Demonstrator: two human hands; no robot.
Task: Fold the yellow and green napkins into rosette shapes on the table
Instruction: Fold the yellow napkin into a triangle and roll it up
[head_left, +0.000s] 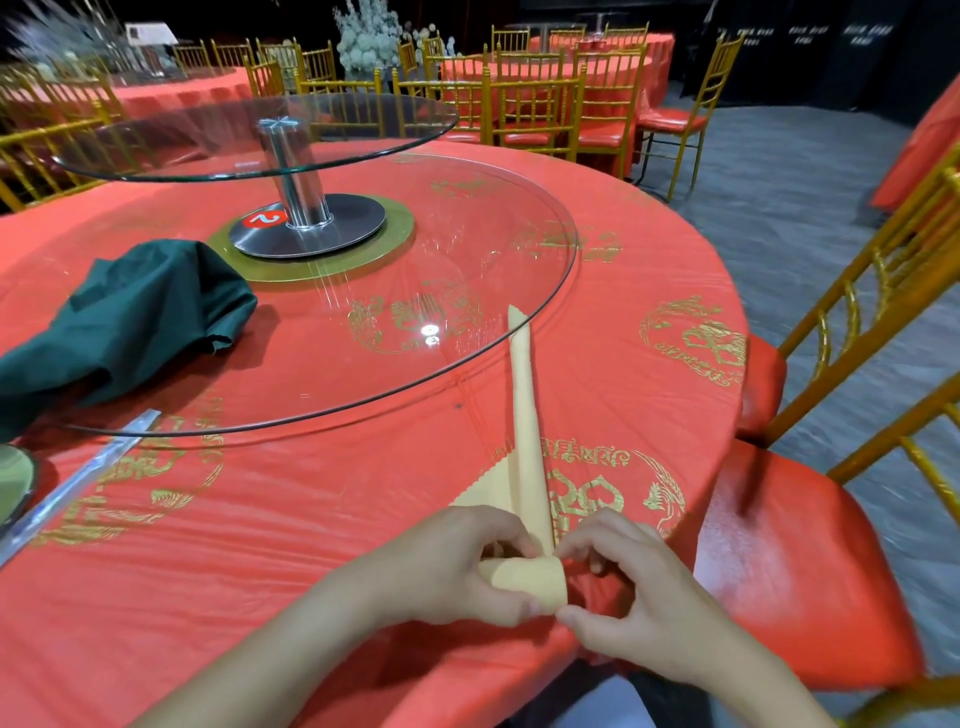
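Note:
The yellow napkin (525, 441) lies as a long narrow folded strip on the red tablecloth, its far tip reaching over the glass turntable's rim. Its near end is rolled into a short coil. My left hand (457, 564) grips that coil from the left, thumb under it and fingers curled over the top. My right hand (631, 587) pinches the coil's right end between thumb and fingertips. The dark green napkin (140, 312) lies crumpled and unfolded at the left, partly on the glass.
A large glass turntable (519, 332) covers the table's middle, with a raised smaller glass tier (260, 135) on a metal post. A metal strip (78, 483) lies at the left edge. Red-cushioned gold chairs (800, 566) stand close on the right.

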